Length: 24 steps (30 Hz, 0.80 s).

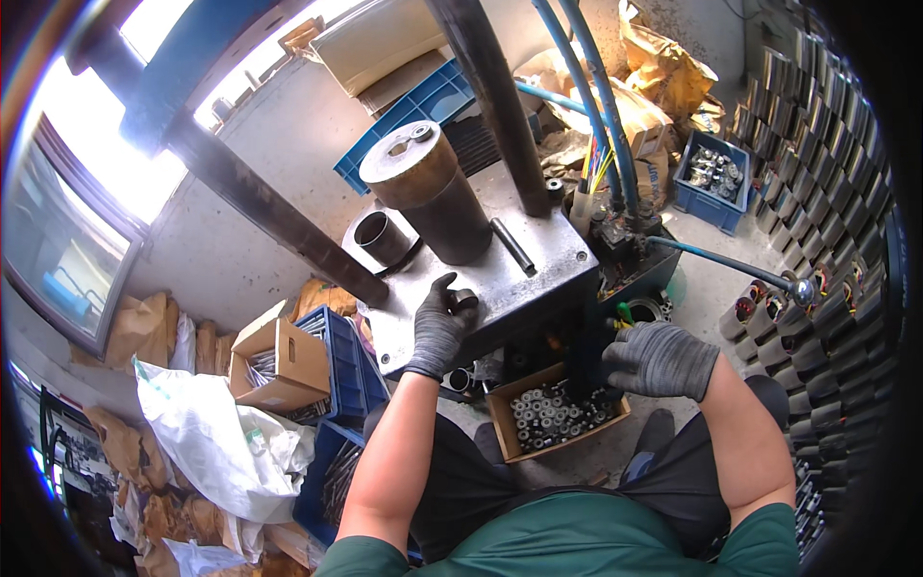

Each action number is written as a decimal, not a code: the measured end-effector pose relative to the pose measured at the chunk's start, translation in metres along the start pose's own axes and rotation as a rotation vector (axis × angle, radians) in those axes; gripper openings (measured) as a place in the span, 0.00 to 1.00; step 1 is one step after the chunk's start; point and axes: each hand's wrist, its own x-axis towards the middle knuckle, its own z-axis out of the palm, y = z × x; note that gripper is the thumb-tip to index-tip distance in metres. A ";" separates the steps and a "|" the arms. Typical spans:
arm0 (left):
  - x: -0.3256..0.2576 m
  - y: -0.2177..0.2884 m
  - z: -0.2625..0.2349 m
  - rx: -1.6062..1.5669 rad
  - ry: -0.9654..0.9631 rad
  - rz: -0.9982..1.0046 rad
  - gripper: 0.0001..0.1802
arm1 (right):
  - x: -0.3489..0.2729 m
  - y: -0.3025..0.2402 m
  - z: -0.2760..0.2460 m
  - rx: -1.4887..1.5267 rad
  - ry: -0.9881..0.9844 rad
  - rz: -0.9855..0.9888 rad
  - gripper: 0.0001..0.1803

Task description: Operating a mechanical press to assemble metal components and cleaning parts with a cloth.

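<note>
The gloved left hand (439, 327) pinches a small dark metal ring (463, 300) between thumb and fingers, holding it on the worn steel press table (538, 274). The gloved right hand (659, 360) hangs half curled, palm down, beside the table's right edge and above an open brown cardboard box of small metal rings (553, 413); whether it holds anything cannot be told. On the table stand a tall rusty brown cylinder (433, 192), a short dark open tube (382, 238) to its left, and a black rod (512, 246) lying to its right. A long lever with a round knob (803, 287) reaches right. Blue plastic crates (713, 180) and another open cardboard box (279, 361) of metal parts stand around, with white sacks (216, 442) at the left.
</note>
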 end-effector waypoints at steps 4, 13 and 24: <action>0.002 -0.007 0.005 -0.055 0.060 0.023 0.30 | -0.002 0.001 0.002 -0.001 -0.001 0.003 0.23; -0.013 0.014 0.000 0.102 0.037 0.049 0.33 | -0.007 -0.013 -0.009 -0.005 0.036 -0.029 0.22; -0.057 0.062 -0.015 -0.064 0.308 0.580 0.25 | -0.004 -0.025 -0.026 -0.051 0.122 -0.135 0.20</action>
